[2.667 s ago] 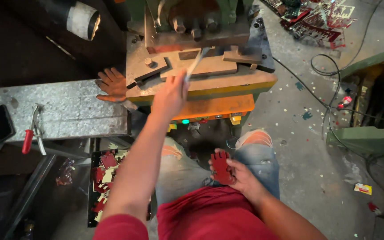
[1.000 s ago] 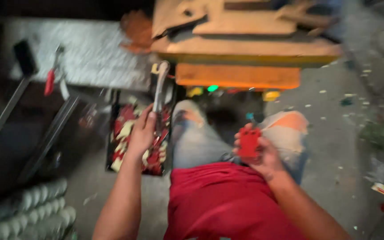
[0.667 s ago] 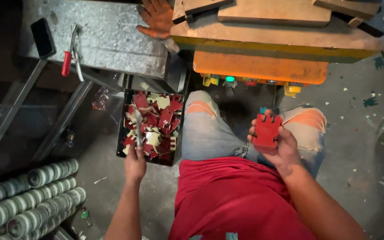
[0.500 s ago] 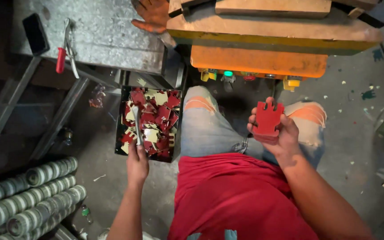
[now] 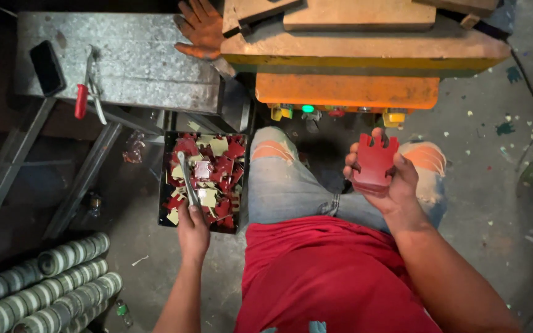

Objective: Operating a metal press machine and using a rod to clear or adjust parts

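I sit in front of an orange press machine. My left hand reaches down to the left and grips a thin metal tool, whose tip rests among red and cream cut pieces in a dark tray on the floor. My right hand is raised over my right knee and holds a stack of red notched cut-outs upright. My torn jeans and red shirt fill the lower middle.
A grey metal bench at upper left carries a phone, red-handled pliers and an orange glove. Rolls of striped material lie at lower left. Scraps litter the concrete floor at right.
My left hand came down from the press table with the metal tool and now pokes it into the tray. My right hand lifted the red stack off my knee.
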